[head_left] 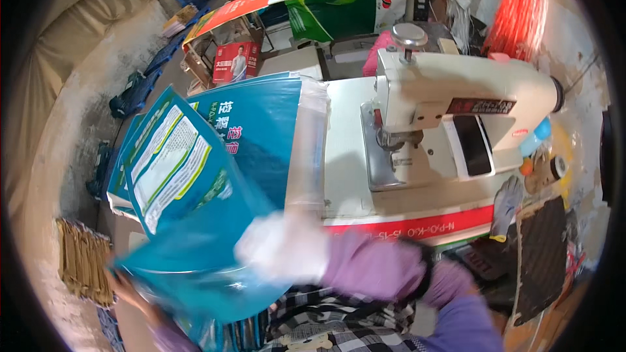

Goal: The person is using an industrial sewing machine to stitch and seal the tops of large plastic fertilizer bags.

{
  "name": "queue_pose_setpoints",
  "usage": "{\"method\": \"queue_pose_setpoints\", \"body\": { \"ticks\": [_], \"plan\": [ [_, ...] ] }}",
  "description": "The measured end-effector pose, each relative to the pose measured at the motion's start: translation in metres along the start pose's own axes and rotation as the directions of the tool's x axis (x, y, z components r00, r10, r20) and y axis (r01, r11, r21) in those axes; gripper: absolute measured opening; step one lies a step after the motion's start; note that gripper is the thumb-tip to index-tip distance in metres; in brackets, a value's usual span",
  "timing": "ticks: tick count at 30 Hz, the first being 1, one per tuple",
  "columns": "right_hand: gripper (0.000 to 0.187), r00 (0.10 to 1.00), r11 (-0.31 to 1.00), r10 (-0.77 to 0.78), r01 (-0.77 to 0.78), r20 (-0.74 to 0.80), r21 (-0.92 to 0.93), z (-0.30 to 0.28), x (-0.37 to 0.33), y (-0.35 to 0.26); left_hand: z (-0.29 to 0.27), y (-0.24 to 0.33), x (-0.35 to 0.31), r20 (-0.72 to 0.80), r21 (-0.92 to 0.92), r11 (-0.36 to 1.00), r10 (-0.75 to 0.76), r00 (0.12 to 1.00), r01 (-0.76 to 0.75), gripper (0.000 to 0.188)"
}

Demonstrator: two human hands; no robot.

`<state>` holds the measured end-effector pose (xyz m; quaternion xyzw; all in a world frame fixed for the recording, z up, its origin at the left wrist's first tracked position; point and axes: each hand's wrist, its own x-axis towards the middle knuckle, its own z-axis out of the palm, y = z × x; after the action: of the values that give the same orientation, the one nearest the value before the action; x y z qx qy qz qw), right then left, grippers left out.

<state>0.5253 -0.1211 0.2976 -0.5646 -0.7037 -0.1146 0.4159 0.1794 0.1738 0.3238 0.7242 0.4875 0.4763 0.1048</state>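
A teal printed plastic bag (195, 264) is bent and blurred in front of me, its far part lying over a stack of similar bags (267, 117). My left hand (135, 296) grips its near left edge, with the fingers partly hidden behind the sheet. In a white glove, my right hand (283, 248) is at the bag's right side, and motion smears its fingers. To the right of the stack stands a cream sewing machine (450, 85), its needle area apart from both hands.
A phone (473, 145) leans on the machine's bed. A red strip (417, 223) runs along the table's front edge, with a grey glove (506, 205) hanging near its right end. Behind the stack are a red box (235, 63) and a cloth-like printed sheet (339, 12). Red strands (521, 13) hang at back right.
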Motion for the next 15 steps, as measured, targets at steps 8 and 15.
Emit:
{"method": "queue_pose_setpoints", "body": {
  "ticks": [8, 15],
  "plan": [
    [0.026, 0.334, 0.46, 0.886, -0.714, -0.32, 0.528, 0.008, -0.119, -0.044, 0.297, 0.31, 0.043, 0.337, -0.328, 0.225, 0.935, 0.109, -0.918, 0.036],
    [0.036, -0.08, 0.02, 0.989, -0.758, -0.124, 0.652, -0.007, -0.226, -0.09, 0.411, 0.349, -0.127, 0.271, -0.801, 0.11, 0.943, -0.193, -0.589, 0.026]
  ]
}}
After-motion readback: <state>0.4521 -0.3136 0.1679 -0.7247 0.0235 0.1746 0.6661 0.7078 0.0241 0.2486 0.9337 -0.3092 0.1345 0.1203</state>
